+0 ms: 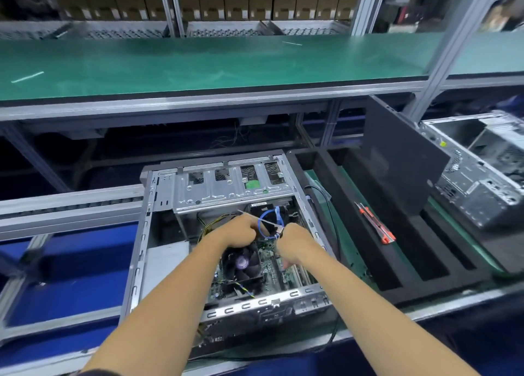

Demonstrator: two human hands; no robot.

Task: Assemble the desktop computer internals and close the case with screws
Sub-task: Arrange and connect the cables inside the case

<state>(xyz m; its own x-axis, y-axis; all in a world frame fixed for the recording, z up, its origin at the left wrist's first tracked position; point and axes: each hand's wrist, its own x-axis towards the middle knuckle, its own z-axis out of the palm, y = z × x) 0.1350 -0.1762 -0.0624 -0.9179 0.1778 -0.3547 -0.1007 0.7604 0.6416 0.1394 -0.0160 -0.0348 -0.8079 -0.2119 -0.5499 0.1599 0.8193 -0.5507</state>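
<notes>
The computer case (226,234) is lying open; left hand (241,229) and right hand (295,241) are reaching in, both pinching the blue cable (268,219).

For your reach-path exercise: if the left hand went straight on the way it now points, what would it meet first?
Most likely the blue cable looped just past the left hand, then the metal drive cage behind it. Depth is unclear from this one view.

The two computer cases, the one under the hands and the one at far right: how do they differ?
The near case lies open with a fan, board and blue cable inside, both hands working in it. The far case sits untouched and looks bare inside. Both are grey metal, with no side panel on.
</notes>
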